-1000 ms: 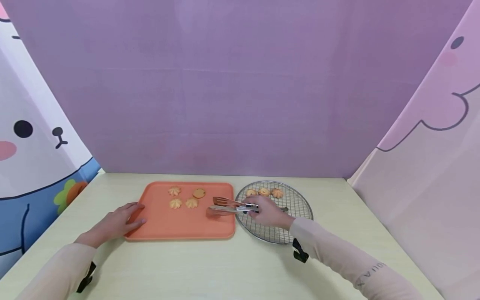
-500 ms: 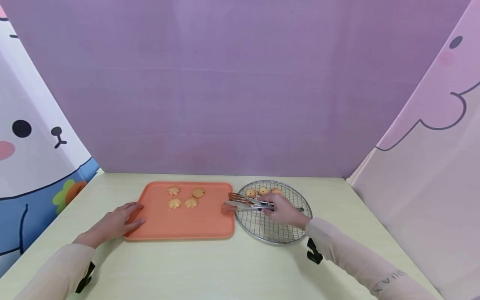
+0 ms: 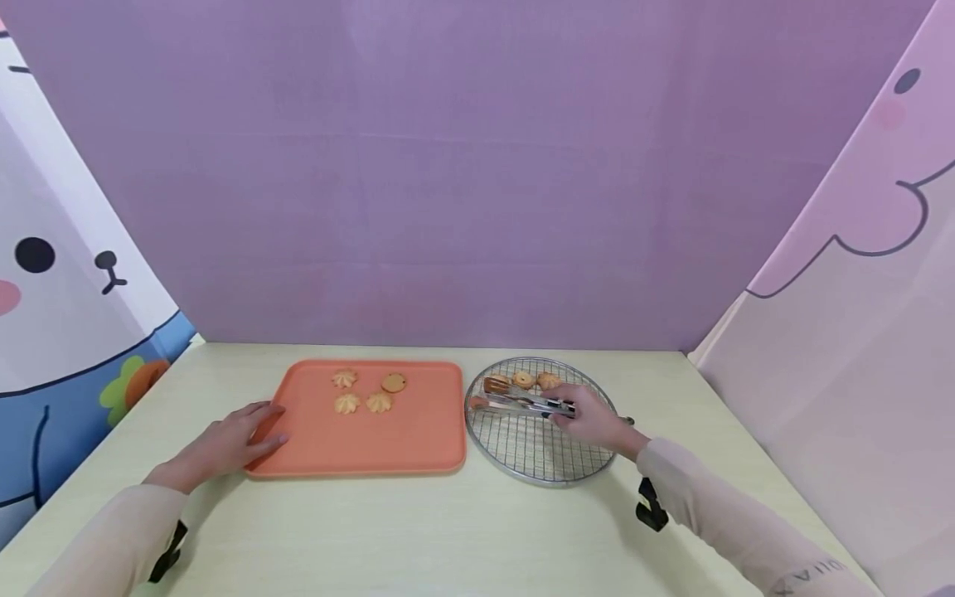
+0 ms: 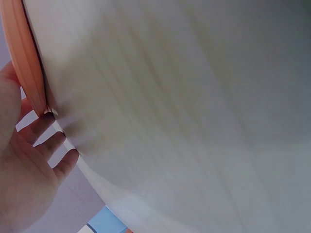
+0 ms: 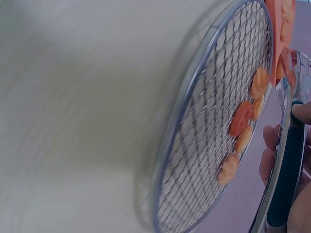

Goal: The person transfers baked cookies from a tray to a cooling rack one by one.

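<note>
My right hand (image 3: 589, 419) grips metal tongs (image 3: 531, 403) with dark handle grips (image 5: 285, 177). The tongs point left over the round wire cooling rack (image 3: 548, 452), their reddish-brown tips apart with no cookie showing between them. Small cookies (image 3: 524, 380) lie along the rack's back part, the leftmost partly covered by the tongs. A reddish round piece (image 5: 241, 118) sits among them in the right wrist view. My left hand (image 3: 227, 439) rests at the left edge of the orange tray (image 3: 358, 452). Its fingers are spread, some fingertips touching the table in the left wrist view.
Several cookies lie toward the back of the tray, including star-shaped cookies (image 3: 346, 404) and a round cookie (image 3: 393, 382). Tray and rack stand side by side on a pale table (image 3: 373, 531). A purple wall (image 3: 448, 207) rises behind, with cartoon-printed panels (image 3: 75, 249) on both sides.
My right hand has moved right, carrying the tongs from over the tray's right part to over the rack. My left hand has stayed at the tray's edge.
</note>
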Motion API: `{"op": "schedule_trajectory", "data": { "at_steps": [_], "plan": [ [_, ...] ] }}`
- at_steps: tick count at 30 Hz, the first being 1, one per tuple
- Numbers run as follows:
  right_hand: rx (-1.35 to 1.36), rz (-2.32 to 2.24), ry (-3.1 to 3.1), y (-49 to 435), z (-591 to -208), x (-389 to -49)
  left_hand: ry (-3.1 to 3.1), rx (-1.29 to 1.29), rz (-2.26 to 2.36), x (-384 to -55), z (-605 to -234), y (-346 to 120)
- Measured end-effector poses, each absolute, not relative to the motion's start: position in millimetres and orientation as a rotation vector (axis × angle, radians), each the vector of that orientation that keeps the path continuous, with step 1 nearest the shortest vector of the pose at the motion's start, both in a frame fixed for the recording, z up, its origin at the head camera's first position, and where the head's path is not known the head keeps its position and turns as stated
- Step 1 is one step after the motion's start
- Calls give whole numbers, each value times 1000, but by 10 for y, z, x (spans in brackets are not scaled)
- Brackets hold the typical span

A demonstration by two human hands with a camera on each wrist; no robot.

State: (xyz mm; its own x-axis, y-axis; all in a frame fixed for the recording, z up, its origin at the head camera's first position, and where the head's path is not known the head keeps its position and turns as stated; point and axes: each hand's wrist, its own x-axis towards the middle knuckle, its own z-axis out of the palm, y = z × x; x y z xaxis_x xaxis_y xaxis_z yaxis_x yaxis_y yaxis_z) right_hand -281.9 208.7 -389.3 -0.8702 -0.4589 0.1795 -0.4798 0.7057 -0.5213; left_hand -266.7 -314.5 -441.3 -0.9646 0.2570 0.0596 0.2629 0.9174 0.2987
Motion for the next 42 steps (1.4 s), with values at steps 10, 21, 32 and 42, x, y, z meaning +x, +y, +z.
{"op": "schedule_trajectory", "data": {
  "at_steps": [10,21,32,42],
  "plan": [
    [760,899,-2828,2398,-3954,-2802,-3074,-400,-490,-2676,-4415,-3155],
    [659,914,-2788,2763,-3995,-2790,-3076,-400,-495,-2665,-4402,-3151],
    [609,832,-2755,2950,-3966,-2730,-3079,-397,-499,-2656,-4383,-3143],
    [588,790,-2750,3062,-4015,-2709,-3057,-417,-499,-2661,-4410,-3158]
  ]
}}
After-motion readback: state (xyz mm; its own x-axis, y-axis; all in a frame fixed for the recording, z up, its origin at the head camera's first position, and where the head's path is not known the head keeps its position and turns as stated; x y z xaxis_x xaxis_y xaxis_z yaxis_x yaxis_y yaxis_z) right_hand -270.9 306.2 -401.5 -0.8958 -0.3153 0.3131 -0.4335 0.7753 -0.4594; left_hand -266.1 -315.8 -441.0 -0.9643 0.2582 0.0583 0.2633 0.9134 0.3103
